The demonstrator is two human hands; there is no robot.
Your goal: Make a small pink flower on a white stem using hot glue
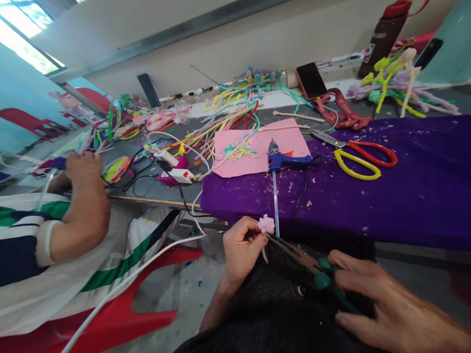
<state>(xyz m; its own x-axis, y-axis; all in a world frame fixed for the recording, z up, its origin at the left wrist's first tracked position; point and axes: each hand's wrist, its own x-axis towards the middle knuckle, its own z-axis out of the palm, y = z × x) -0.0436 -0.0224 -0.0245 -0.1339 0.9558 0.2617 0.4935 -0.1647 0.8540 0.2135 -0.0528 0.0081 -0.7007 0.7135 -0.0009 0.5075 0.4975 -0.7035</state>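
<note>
Between the thumb and fingers of my left hand (243, 248) is a small pink fuzzy flower (266, 224), with a pale stem hanging below it. My right hand (386, 303) is closed round the green handles of long-nosed pliers (304, 257). The pliers' tips reach the underside of the flower, beside my left fingertips; whether they grip the stem is too small to tell. Just beyond the flower, a blue glue gun (286, 160) with a clear glue stick lies on the purple cloth (414, 205) and pink paper (232, 166).
Red-and-yellow-handled scissors (361, 158) lie on the cloth. Bundles of coloured pipe cleaners (222, 113), a phone (311, 81) and a brown bottle (384, 37) stand or lie farther back. White cables (138, 268) run past a power adapter. At left, a person's arm (88, 206) reaches over the table.
</note>
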